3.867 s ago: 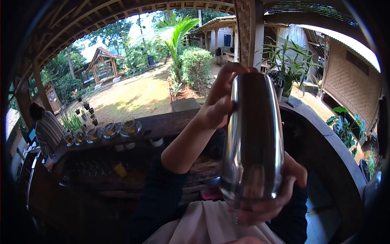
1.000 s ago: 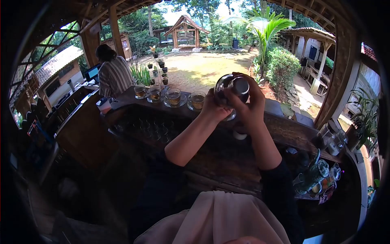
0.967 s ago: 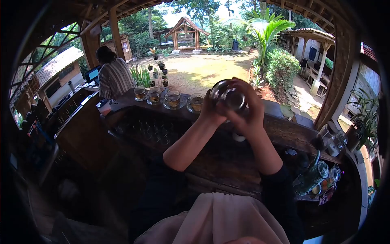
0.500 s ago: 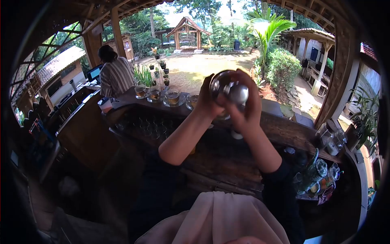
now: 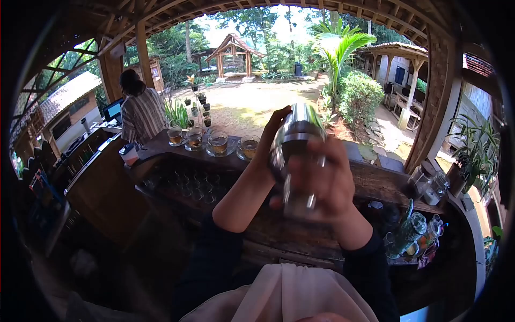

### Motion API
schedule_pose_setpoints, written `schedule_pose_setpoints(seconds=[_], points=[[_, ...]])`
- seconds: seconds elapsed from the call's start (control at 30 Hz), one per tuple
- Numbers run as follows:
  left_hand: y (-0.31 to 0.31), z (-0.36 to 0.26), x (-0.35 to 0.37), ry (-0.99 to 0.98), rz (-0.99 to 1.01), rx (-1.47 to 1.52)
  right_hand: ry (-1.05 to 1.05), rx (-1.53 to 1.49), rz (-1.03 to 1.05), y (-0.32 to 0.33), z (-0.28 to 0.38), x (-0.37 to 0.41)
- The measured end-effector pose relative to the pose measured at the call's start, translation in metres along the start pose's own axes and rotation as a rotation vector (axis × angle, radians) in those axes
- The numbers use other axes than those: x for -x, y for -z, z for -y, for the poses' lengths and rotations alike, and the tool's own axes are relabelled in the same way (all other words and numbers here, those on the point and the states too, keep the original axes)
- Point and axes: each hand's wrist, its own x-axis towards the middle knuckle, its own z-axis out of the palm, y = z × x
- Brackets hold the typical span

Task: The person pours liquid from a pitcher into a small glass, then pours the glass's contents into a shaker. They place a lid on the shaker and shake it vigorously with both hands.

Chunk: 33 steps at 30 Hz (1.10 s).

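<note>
A shiny metal cocktail shaker is held up above the wooden counter, tilted and partly smeared by motion. On its left side my left hand is wrapped around it, its fingers mostly hidden behind the metal. My right hand grips the shaker from the right and nearer side, and is blurred. Left of my hands, several glass cups of amber liquid stand on saucers along the raised ledge.
A person in a striped shirt stands at the left by a monitor. Empty glasses fill a lower shelf. Glass jars and pitchers stand at the right. A wooden post rises there too.
The shaker has tipped from end-on to lengthwise in view, and my right hand has moved lower on it. The whole view has shifted slightly; both hands keep their hold.
</note>
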Motion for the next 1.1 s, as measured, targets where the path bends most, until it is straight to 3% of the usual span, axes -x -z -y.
schedule_pose_setpoints(seconds=[0.03, 0.07, 0.1, 0.13, 0.17, 0.2, 0.23, 0.27, 0.3, 0.37, 0.4, 0.47, 0.5, 0.53, 0.57, 0.6, 0.63, 0.67, 0.7, 0.73, 0.77, 0.83, 0.9, 0.97, 1.03, 1.07, 1.1], points=[[-0.043, 0.022, 0.004, 0.001, -0.091, -0.047, 0.242, 0.045, 0.088, 0.012, 0.018, 0.003], [-0.042, 0.036, 0.004, 0.010, -0.087, -0.032, 0.541, -0.027, -0.076, 0.004, 0.025, 0.011], [-0.041, 0.049, -0.002, -0.192, 0.165, -0.263, 0.849, -0.100, -0.240, -0.004, 0.027, 0.016], [-0.040, 0.057, -0.009, -0.396, 0.423, -0.490, 0.856, -0.083, -0.228, 0.004, 0.023, 0.014], [-0.036, 0.054, -0.012, -0.382, 0.432, -0.477, 0.586, -0.041, -0.057, 0.016, 0.017, 0.012], [-0.022, 0.045, -0.016, -0.057, 0.386, -0.095, 0.302, -0.001, 0.107, 0.028, 0.012, 0.010], [0.003, 0.035, -0.023, 0.266, 0.327, 0.285, 0.172, 0.153, 0.267, 0.031, -0.022, 0.010], [0.092, 0.006, -0.039, 0.070, -0.073, 0.133, -0.202, 0.063, 0.172, 0.020, -0.049, 0.019], [0.090, 0.018, -0.059, -0.189, -0.001, -0.118, -0.565, -0.023, 0.062, 0.014, -0.063, 0.026], [0.082, 0.039, -0.077, -0.132, -0.471, -0.125, -0.574, 0.030, 0.044, 0.035, -0.058, 0.026], [0.078, 0.043, -0.082, -0.115, -0.452, -0.124, -0.576, 0.056, 0.035, 0.046, -0.056, 0.024], [0.047, 0.053, -0.076, 0.214, 0.015, 0.081, -0.042, 0.331, 0.260, 0.079, -0.012, -0.006], [0.008, 0.063, -0.077, 0.271, 0.129, -0.008, 0.210, 0.321, 0.231, 0.092, 0.010, -0.010], [-0.010, 0.083, -0.080, 0.035, 0.295, -0.267, 0.466, 0.308, 0.203, 0.103, 0.022, -0.012], [-0.017, 0.100, -0.085, -0.211, 0.460, -0.521, 0.469, 0.327, 0.215, 0.107, 0.011, 0.002], [-0.015, 0.104, -0.095, -0.147, 0.555, -0.519, 0.576, 0.232, 0.095, 0.108, -0.008, 0.029], [0.002, 0.109, -0.106, 0.020, 0.349, -0.359, 0.676, 0.134, -0.025, 0.115, -0.016, 0.044], [0.024, 0.106, -0.132, 0.102, 0.167, -0.304, 0.282, 0.496, 0.376, 0.156, 0.019, -0.011], [0.037, 0.109, -0.152, 0.189, -0.013, -0.246, 0.170, 0.395, 0.237, 0.161, -0.016, -0.008], [0.021, 0.127, -0.143, -0.101, 0.062, -0.803, -0.080, 0.407, 0.219, 0.170, -0.034, -0.005], [0.038, 0.145, -0.164, 0.069, -0.103, -0.029, -0.529, 0.303, 0.122, 0.176, -0.046, 0.015], [0.021, 0.172, -0.170, 0.158, -0.333, 0.103, -0.531, 0.367, 0.040, 0.193, -0.033, 0.023], [0.015, 0.183, -0.166, 0.393, 0.190, 0.244, -0.068, 0.623, 0.239, 0.201, 0.014, -0.003], [-0.030, 0.200, -0.158, 0.528, 0.150, 0.107, 0.392, 0.617, 0.376, 0.205, 0.059, -0.013], [-0.063, 0.234, -0.158, -0.209, 0.434, -0.417, 0.436, 0.678, 0.351, 0.219, 0.059, -0.014], [-0.061, 0.227, -0.171, 0.043, 0.393, -0.399, 0.471, 0.729, 0.315, 0.226, 0.059, -0.012], [-0.062, 0.228, -0.187, 0.219, 0.207, -0.243, 0.501, 0.780, 0.279, 0.233, 0.060, -0.009]])
